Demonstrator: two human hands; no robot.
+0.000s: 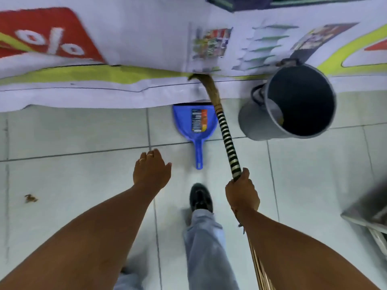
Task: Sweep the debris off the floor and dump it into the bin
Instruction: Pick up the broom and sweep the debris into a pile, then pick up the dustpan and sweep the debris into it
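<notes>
My right hand (241, 192) is closed around a broom (227, 137) with a black-and-white striped handle. Its brown bristle end reaches under the hanging edge of a printed banner. A blue dustpan (195, 124) lies flat on the tiled floor just left of the broom, handle pointing toward me, its front lip tucked under the banner. My left hand (151, 170) hovers empty, fingers loosely apart, to the lower left of the dustpan handle and not touching it. A grey bin (259, 120) stands to the right of the broom, mouth open. One brown scrap of debris (30, 198) lies on the floor at the left.
A large white banner (125, 49) with red, yellow-green and picture prints covers the far side, its lower edge draped over the floor. My shoe (200, 196) and trouser leg stand below the dustpan. A grey metal object (370, 210) sits at the right edge.
</notes>
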